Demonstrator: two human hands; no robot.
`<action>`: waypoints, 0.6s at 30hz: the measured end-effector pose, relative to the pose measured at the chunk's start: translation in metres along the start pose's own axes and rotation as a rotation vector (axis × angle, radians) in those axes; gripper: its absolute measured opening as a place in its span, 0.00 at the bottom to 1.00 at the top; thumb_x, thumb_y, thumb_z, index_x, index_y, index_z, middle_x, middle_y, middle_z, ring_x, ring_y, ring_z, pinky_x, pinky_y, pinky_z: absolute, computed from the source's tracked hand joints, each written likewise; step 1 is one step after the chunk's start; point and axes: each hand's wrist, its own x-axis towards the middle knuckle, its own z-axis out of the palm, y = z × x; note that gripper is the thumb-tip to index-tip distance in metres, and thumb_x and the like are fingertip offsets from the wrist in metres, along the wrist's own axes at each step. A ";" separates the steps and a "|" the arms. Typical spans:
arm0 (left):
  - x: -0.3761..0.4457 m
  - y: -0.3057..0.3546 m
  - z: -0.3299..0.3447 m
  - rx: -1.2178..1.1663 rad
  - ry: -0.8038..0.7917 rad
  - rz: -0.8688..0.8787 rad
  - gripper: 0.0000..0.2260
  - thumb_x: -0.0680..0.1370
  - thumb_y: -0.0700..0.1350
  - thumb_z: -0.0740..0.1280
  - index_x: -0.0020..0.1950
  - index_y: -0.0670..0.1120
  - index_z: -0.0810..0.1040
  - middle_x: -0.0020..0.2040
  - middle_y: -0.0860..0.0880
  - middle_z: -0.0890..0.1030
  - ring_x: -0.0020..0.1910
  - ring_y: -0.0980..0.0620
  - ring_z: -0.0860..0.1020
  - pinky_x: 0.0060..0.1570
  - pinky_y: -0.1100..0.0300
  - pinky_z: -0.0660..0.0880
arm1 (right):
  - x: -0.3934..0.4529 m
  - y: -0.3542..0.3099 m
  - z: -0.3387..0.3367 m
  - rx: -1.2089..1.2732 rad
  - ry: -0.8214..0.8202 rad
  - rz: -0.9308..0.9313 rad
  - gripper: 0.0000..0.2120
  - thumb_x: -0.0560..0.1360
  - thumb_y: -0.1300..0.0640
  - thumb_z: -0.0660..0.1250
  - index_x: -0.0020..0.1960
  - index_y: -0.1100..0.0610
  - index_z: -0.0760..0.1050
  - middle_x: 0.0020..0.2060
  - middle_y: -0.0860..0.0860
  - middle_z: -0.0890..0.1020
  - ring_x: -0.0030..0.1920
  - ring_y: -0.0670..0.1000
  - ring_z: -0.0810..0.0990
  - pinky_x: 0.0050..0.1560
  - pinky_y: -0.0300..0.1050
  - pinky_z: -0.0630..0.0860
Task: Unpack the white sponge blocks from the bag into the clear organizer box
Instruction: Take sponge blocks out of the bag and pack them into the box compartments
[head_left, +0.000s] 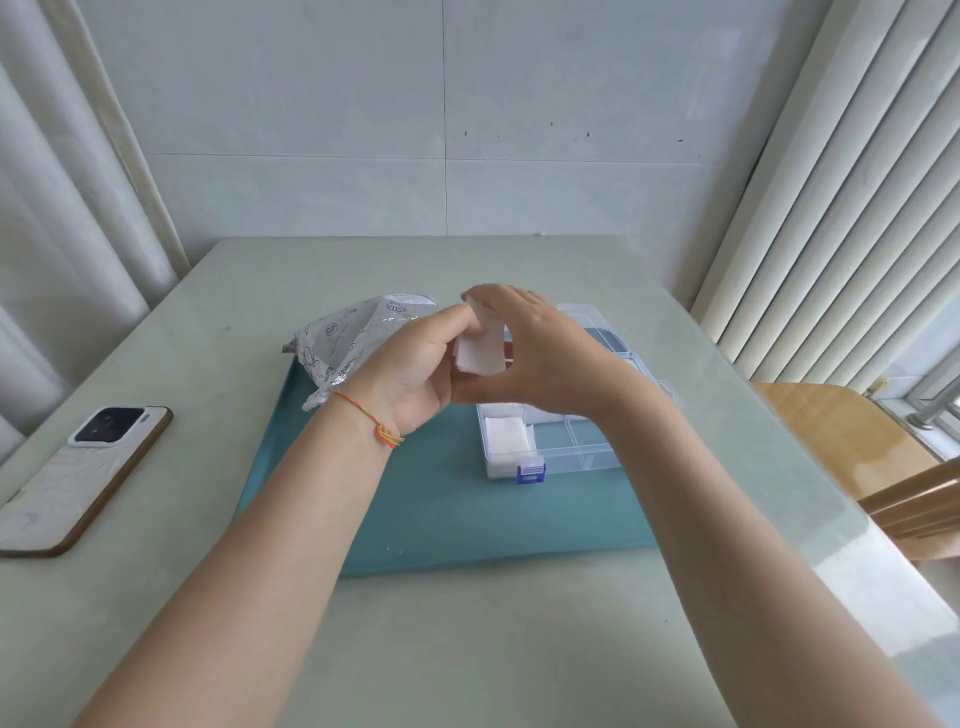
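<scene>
While both hands meet above organizer box (566, 447), white sponge block (482, 349) held between them: left hand (415, 374) grip pinches block's left edge, right hand (540, 358) grip curled over its top and right side. Bag (348, 343) crumpled behind left hand, on teal mat (447, 519). Another sponge (506, 435) sits in box's near-left compartment. Phone (78, 478) at left of surface (467, 649).

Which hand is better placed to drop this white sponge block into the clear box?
Right, probably. The right hand grips the white sponge block directly above the clear plastic organizer box. The left hand also holds it but sits toward the silver foil bag.
</scene>
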 end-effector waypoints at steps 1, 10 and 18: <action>0.000 -0.001 0.000 -0.031 -0.036 -0.029 0.11 0.79 0.38 0.56 0.46 0.46 0.78 0.38 0.49 0.80 0.36 0.54 0.82 0.32 0.63 0.76 | 0.000 -0.001 0.001 -0.014 0.007 -0.006 0.34 0.65 0.43 0.76 0.66 0.52 0.69 0.59 0.46 0.74 0.61 0.50 0.70 0.62 0.55 0.71; 0.010 -0.016 -0.004 -0.076 -0.067 -0.090 0.05 0.70 0.39 0.67 0.43 0.46 0.75 0.40 0.48 0.74 0.42 0.51 0.74 0.44 0.59 0.70 | -0.002 0.000 0.003 -0.053 -0.059 -0.027 0.35 0.63 0.43 0.77 0.65 0.48 0.66 0.55 0.45 0.73 0.59 0.49 0.69 0.64 0.54 0.68; 0.007 -0.016 -0.002 0.003 -0.089 -0.078 0.09 0.78 0.35 0.61 0.41 0.47 0.74 0.34 0.51 0.74 0.34 0.56 0.75 0.42 0.60 0.73 | -0.003 -0.002 -0.001 -0.138 -0.064 -0.025 0.35 0.66 0.42 0.76 0.68 0.49 0.66 0.56 0.45 0.73 0.58 0.50 0.69 0.61 0.49 0.65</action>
